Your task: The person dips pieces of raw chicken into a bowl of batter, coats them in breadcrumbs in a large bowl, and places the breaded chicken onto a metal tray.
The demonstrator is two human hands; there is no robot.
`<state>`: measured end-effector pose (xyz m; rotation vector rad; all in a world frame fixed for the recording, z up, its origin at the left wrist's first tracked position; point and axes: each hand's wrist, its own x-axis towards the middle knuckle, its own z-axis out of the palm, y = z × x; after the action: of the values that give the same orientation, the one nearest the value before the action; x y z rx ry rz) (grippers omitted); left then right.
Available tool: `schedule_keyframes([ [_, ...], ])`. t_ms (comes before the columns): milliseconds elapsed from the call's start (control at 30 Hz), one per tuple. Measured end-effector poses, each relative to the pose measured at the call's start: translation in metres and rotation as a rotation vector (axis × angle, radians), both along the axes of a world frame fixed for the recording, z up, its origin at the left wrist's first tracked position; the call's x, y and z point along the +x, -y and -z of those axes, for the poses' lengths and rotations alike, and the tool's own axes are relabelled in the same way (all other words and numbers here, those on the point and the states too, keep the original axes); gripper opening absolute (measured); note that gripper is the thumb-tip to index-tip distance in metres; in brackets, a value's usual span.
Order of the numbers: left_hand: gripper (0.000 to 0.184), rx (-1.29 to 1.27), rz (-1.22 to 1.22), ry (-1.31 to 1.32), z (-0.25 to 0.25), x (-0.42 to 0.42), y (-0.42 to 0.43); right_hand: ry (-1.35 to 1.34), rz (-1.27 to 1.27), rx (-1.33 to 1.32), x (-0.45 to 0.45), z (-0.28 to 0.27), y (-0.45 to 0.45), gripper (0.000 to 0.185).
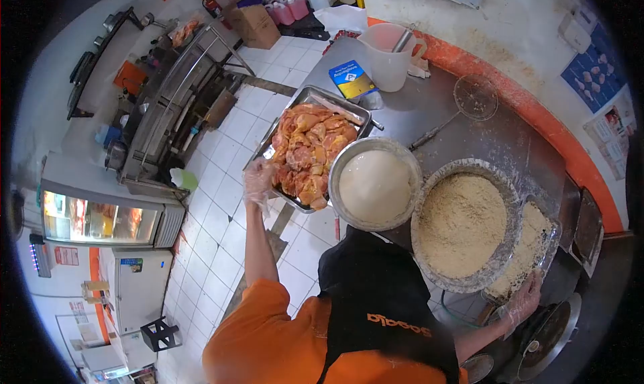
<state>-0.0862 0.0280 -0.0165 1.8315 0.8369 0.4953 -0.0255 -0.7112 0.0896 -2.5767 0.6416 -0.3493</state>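
My left hand (259, 180), in a clear plastic glove, is closed at the near left corner of a metal tray (367, 109) piled with raw, marinated chicken pieces (308, 152). My right hand (525, 302), also gloved, grips the lower edge of a tray (553, 244) holding pale breading crumbs (530, 250); part of its fingers is hidden. Between the hands stand a metal bowl (341, 213) of whitish batter (376, 186) and a wider, flour-dusted basin (515, 203) full of dry breading (463, 226).
A wire skimmer (476, 97) lies at the back of the steel table (429, 109). Near it are a translucent pitcher (391, 65) and a blue-yellow packet (352, 79). A lidded round pan (550, 337) sits at lower right. Tiled floor (221, 216) and a display fridge (100, 213) are on the left.
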Motion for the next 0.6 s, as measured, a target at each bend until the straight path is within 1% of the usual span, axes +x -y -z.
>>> schedule_keyframes([
  [33, 0.011, -0.103, -0.012, 0.092, -0.019, 0.002, 0.009, 0.081, -0.035, 0.103, 0.002, 0.006, 0.003, 0.036],
  [100, 0.009, -0.264, 0.077, 0.266, -0.036, 0.005, 0.014, 0.241, -0.102, 0.305, 0.006, 0.022, 0.014, 0.035],
  [167, 0.009, -0.398, 0.197, 0.41, -0.07, 0.015, 0.04, 0.187, -0.108, 0.279, 0.021, -0.012, -0.037, 0.032],
  [200, 0.012, -0.374, 0.166, 0.385, -0.095, 0.025, 0.068, 0.209, -0.176, 0.386, 0.029, -0.005, -0.052, 0.031],
  [233, 0.015, -0.395, 0.192, 0.41, -0.112, 0.033, 0.095, 0.233, -0.237, 0.489, 0.037, 0.001, -0.067, 0.03],
  [267, 0.02, -0.419, 0.222, 0.436, -0.126, 0.042, 0.121, 0.143, -0.329, 0.499, 0.04, -0.032, -0.117, 0.027],
  [300, 0.025, -0.446, 0.256, 0.46, -0.137, 0.049, 0.146, 0.182, -0.472, 0.671, 0.05, -0.013, -0.135, 0.027],
  [333, 0.031, -0.47, 0.348, 0.446, -0.148, 0.055, 0.171, 0.053, -0.589, 0.76, 0.051, -0.036, -0.177, 0.027],
  [367, 0.037, -0.496, 0.445, 0.432, -0.158, 0.059, 0.195, -0.007, -0.729, 0.91, 0.053, -0.022, -0.201, 0.034],
  [400, 0.043, -0.522, 0.541, 0.416, -0.162, 0.063, 0.212, -0.017, -0.901, 1.554, 0.052, -0.007, -0.224, 0.045],
  [433, 0.046, -0.49, 0.623, 0.343, -0.16, 0.067, 0.222, -0.018, -0.96, 1.759, 0.05, -0.007, -0.253, 0.054],
  [500, 0.053, -0.409, 0.766, 0.211, -0.159, 0.075, 0.239, -0.333, -0.756, 1.6, 0.049, -0.02, -0.279, 0.045],
  [533, 0.05, -0.323, 0.808, 0.145, -0.165, 0.077, 0.244, -0.307, -0.731, 1.618, 0.05, -0.016, -0.281, 0.041],
  [600, 0.045, -0.156, 0.863, 0.012, -0.159, 0.083, 0.24, -0.276, -0.701, 1.66, 0.053, -0.001, -0.282, 0.034],
])
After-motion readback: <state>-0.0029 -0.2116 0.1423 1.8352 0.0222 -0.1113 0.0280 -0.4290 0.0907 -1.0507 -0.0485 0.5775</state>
